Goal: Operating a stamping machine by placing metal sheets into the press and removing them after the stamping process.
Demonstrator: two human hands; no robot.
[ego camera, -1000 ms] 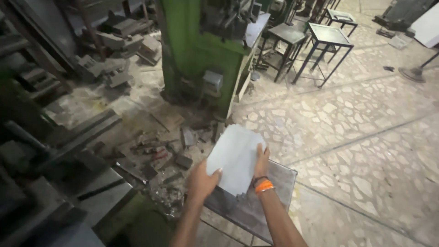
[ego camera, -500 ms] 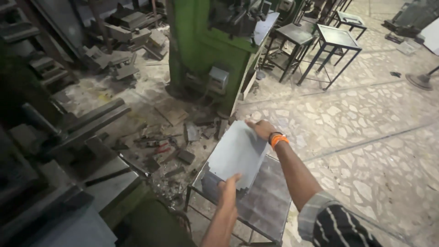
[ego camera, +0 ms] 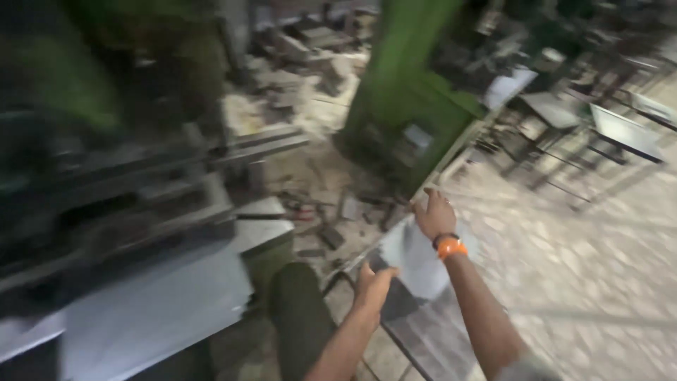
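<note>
Grey metal sheet [ego camera: 416,257] btwn hands, right hand [ego camera: 434,215] far edge, left hand [ego camera: 372,283] near.

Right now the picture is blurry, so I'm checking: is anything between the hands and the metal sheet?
Nothing visible. The right hand lies on the sheet's far edge and the left hand meets its near edge, over the small table.

- Metal sheet [ego camera: 416,257] showing pale grey-white, plain, no pattern.
- Wristband [ego camera: 450,248] on right hand [ego camera: 434,214] showing bright orange w/ a dark band just above.
- Low table [ego camera: 423,331] showing dull dark grey, streaky.
- Press machine [ego camera: 412,106] showing green.
- Floor [ego camera: 578,275] showing beige-grey, irregular stone-chip mosaic.
- Trouser leg [ego camera: 300,317] showing dark olive.
</note>
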